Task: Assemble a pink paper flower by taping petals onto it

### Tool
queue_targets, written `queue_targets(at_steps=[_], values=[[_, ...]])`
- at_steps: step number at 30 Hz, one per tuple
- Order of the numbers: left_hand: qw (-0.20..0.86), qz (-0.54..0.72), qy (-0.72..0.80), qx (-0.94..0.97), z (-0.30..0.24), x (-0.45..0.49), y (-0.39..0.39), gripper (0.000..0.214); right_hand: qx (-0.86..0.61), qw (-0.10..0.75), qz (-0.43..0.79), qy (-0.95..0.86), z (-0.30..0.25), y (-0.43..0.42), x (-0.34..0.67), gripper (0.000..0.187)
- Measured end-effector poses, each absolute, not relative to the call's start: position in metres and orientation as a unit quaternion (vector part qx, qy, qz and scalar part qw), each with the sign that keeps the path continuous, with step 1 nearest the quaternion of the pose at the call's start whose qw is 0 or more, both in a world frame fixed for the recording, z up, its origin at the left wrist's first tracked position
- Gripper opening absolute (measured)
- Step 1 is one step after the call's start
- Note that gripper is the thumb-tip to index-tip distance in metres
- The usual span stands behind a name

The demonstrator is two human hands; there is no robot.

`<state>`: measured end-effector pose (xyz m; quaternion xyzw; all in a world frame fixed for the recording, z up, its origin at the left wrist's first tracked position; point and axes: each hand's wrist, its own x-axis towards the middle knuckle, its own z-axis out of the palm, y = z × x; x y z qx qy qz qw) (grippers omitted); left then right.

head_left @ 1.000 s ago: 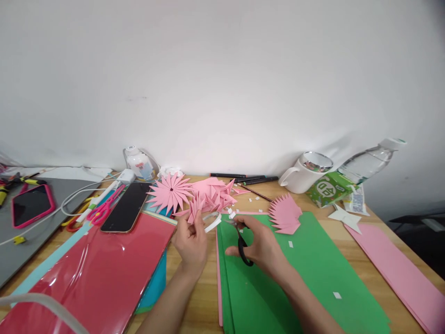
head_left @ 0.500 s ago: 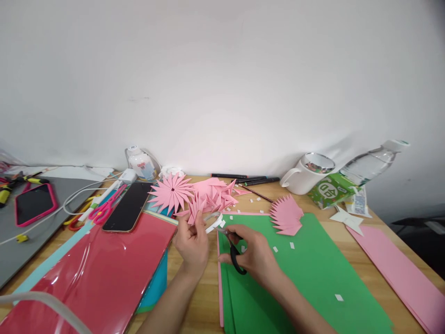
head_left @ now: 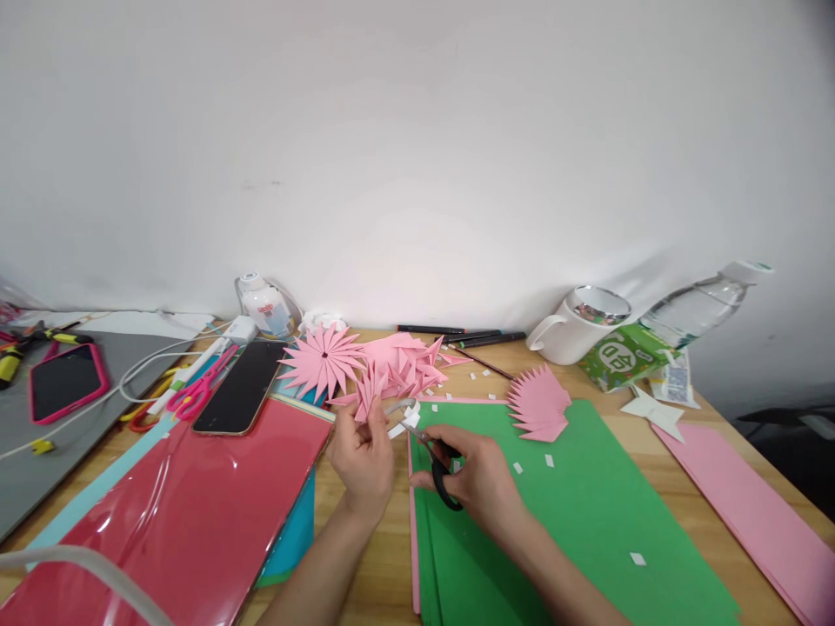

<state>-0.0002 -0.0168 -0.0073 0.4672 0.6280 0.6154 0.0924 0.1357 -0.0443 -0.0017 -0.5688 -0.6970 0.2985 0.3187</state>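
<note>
My left hand (head_left: 363,459) pinches a small folded pink paper piece (head_left: 365,393) together with a curled white strip (head_left: 403,412), held above the wooden desk. My right hand (head_left: 470,474) grips black-handled scissors (head_left: 431,453), whose blades point left at the white strip. Both hands hover at the left edge of a stack of green paper sheets (head_left: 587,513). Just behind them lie a finished pink paper flower (head_left: 322,358) and a heap of folded pink pieces (head_left: 404,361).
A pink fan-shaped piece (head_left: 538,403) lies on the green sheets. Red paper in plastic (head_left: 176,513), a dark phone (head_left: 238,387), pink scissors (head_left: 196,391), a glue bottle (head_left: 263,304) stand left. A white mug (head_left: 577,323), water bottle (head_left: 698,304), pens (head_left: 457,334), pink sheets (head_left: 750,496) sit right.
My right hand has moved the scissors left, bringing the blades up to the white strip in my left hand. More small white scraps lie on the green paper.
</note>
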Motion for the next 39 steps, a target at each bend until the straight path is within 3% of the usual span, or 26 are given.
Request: queue_targets(at_steps=[39], values=[[0.083,0.613,0.633,0.466,-0.0044,0.0021,-0.0189,0.019,-0.582,0.309,0.297,-0.691,0.0043,-0.0483,0.1337,0.029]])
